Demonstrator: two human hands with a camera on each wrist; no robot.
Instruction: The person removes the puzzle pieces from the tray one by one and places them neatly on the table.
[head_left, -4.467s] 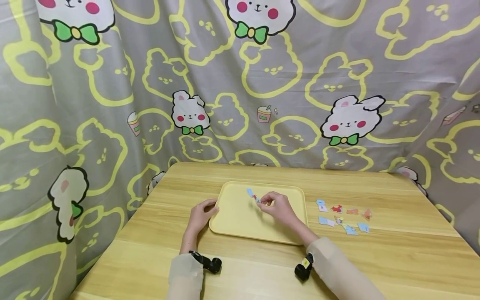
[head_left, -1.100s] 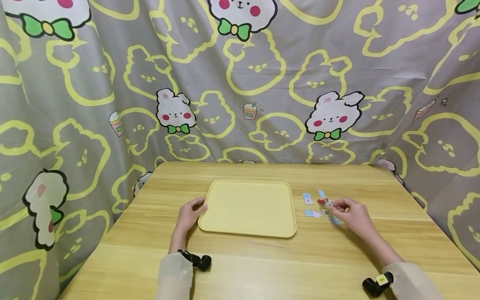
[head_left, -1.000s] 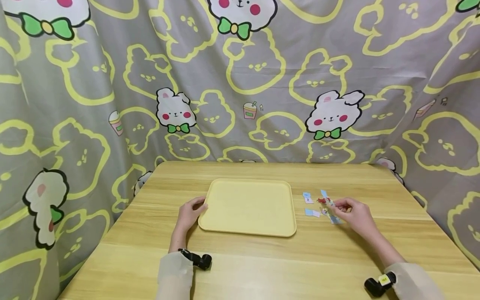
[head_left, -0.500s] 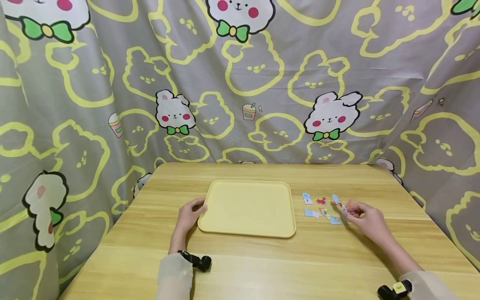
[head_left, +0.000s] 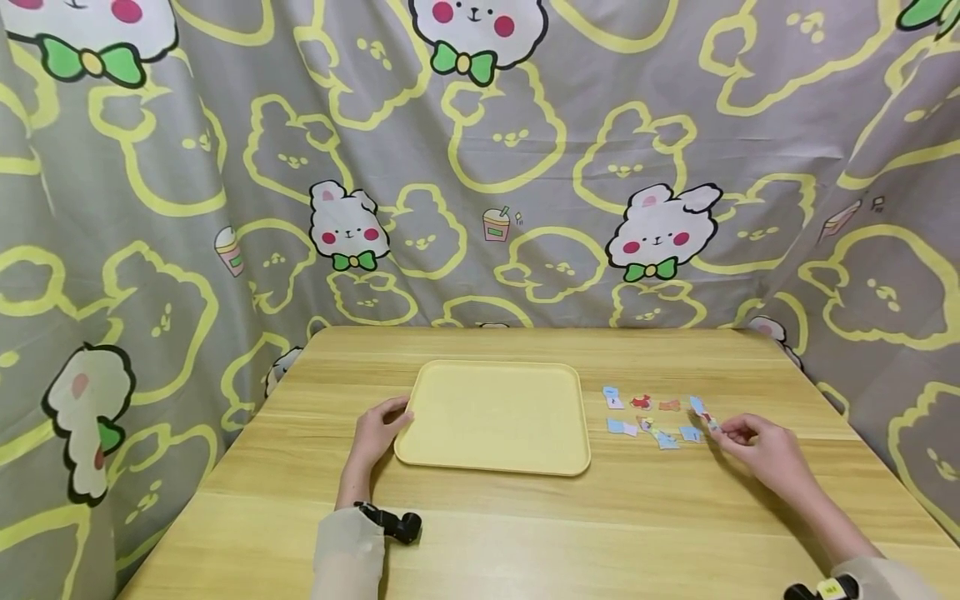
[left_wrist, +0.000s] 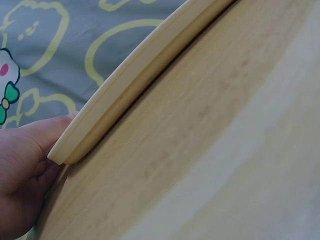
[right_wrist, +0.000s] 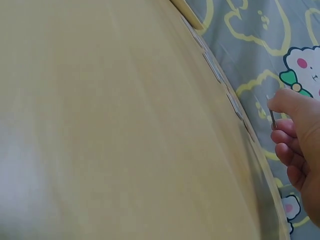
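Observation:
My left hand [head_left: 378,429] grips the left edge of a pale yellow tray [head_left: 491,417]; the left wrist view shows the thumb side against its rim [left_wrist: 107,82]. To the right of the tray, my right hand [head_left: 765,450] pinches a small flat puzzle piece [head_left: 703,413], printed blue, white and red. Only its thin edge [right_wrist: 272,117] shows in the right wrist view. Left of this hand lie a red piece [head_left: 641,402], an orange piece [head_left: 669,406], a blue-and-white piece [head_left: 612,397] and several blue or pastel ones [head_left: 666,439].
The tray and pieces are on a wood-grain table [head_left: 480,533]. Grey curtains [head_left: 555,175] with rabbit prints hang behind and along the sides. A black wrist camera [head_left: 390,523] sits on the left forearm.
The right hand, holding the piece, went from over the tray to the pieces, then further right past them. The far-right orange piece no longer shows. The left hand stayed at the tray.

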